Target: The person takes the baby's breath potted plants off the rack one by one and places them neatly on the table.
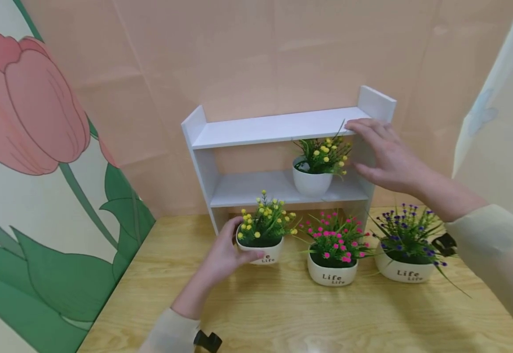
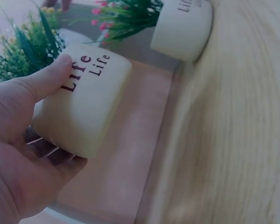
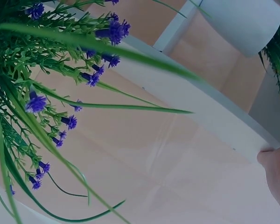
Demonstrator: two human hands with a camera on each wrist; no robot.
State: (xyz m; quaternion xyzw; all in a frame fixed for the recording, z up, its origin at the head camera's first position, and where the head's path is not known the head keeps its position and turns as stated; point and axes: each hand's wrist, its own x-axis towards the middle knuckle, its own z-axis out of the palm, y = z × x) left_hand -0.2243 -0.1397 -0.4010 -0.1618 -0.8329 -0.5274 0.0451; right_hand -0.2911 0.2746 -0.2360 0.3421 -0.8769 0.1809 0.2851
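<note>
My left hand (image 1: 223,256) grips a cream oval pot (image 2: 100,98) of yellow flowers, thumb on the front lettered "Life" and fingers round its side. In the left wrist view a gap shows between this pot and the tabletop. At the right end of the white shelf unit (image 1: 247,128), my right hand (image 1: 389,157) has its fingers extended at the top board's front edge, the thumb lower down. It holds no pot. Beside it, a white round pot (image 1: 312,182) of yellow flowers stands on the middle board.
On the wooden table (image 1: 256,314) stand a cream pot (image 1: 332,273) of pink flowers and, to its right, another cream pot (image 1: 404,269) of purple flowers, below my right forearm. A peach-coloured wall covering (image 1: 239,54) hangs behind; a tulip-printed panel (image 1: 40,113) stands left.
</note>
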